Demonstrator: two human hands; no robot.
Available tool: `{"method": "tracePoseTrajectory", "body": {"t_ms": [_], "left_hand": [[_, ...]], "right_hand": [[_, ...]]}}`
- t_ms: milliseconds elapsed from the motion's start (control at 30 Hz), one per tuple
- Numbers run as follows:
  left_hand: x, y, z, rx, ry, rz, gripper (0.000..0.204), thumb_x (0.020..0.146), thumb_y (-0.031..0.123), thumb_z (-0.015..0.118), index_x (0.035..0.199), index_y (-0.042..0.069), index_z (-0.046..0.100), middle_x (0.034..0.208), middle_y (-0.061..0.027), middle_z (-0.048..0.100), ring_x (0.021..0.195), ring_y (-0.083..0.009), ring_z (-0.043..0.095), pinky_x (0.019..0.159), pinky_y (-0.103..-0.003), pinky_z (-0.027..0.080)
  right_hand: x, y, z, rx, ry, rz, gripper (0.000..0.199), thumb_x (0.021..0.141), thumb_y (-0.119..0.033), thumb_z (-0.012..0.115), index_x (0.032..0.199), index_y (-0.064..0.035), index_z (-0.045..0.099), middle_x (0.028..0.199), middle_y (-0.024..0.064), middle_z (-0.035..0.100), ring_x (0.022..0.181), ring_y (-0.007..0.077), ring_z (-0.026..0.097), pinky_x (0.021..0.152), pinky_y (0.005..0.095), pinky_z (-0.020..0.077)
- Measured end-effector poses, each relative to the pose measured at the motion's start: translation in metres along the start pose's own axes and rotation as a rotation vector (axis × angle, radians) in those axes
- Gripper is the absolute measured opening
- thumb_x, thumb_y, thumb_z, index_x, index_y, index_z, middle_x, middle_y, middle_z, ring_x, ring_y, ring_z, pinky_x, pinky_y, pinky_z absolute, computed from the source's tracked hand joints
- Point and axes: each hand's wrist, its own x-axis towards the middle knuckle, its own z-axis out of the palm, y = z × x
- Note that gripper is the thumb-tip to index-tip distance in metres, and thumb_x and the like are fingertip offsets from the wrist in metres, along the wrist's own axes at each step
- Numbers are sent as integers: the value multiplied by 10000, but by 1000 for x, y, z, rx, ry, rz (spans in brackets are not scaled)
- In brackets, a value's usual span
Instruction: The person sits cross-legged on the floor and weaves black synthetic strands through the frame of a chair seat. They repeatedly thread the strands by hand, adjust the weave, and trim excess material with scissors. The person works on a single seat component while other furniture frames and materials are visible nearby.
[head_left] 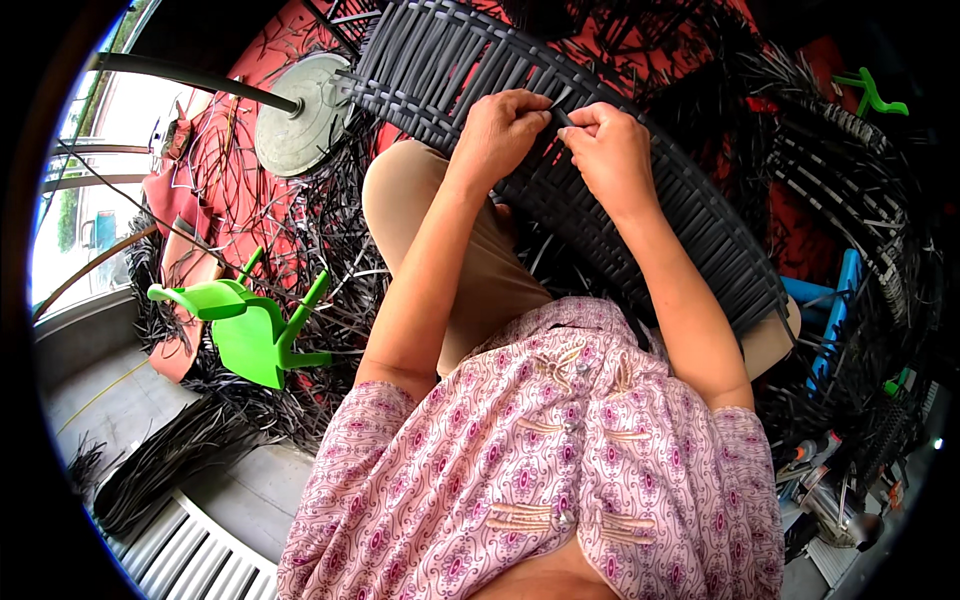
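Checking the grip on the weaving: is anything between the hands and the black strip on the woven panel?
Nothing visible is. The left hand and right hand both pinch the black strip directly, on top of the black woven panel resting across the lap.

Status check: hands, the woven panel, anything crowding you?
Left hand and right hand both pinching one black strip. Woven panel lies across the lap. Loose strips and green stool at left, apart.

To your left a green plastic chair (250, 335) lay tipped over w/ loose black strips (170, 450) piled beside it. Further up you had a round grey base (300, 115) w/ a dark pole. Blue tubing (835, 310) sat at right.
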Motion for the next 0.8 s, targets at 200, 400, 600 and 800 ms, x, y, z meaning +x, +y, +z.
{"method": "tracePoseTrajectory", "body": {"t_ms": [200,400,600,800], "left_hand": [[2,3,-8,-85,-96,-41,245,940,164,669,1098,-11,735,773,-25,675,625,-66,586,583,-238,488],[0,8,-19,-68,-104,-77,206,928,149,694,1049,-16,719,738,-18,664,598,-84,608,566,-244,492],[-13,9,-45,-144,87,-45,137,952,128,684,1002,0,692,765,7,640,615,-72,596,578,-228,492],[-36,57,-89,-217,191,10,119,941,111,680,950,-6,699,731,-4,654,612,-62,612,564,-215,494]], "right_hand": [[5,6,7,-68,9,-87,161,822,-135,729,913,-3,747,811,215,716,800,360,718,757,430,557],[6,-3,10,-194,21,-100,186,814,-172,755,915,-17,743,790,204,715,789,363,713,746,442,555],[-11,-16,9,-161,52,-183,324,838,-196,770,1102,-34,675,968,168,706,897,334,694,768,429,545],[-8,-44,21,-44,132,-645,301,878,-171,739,1145,-58,658,1061,147,696,974,332,677,821,409,548]]}}
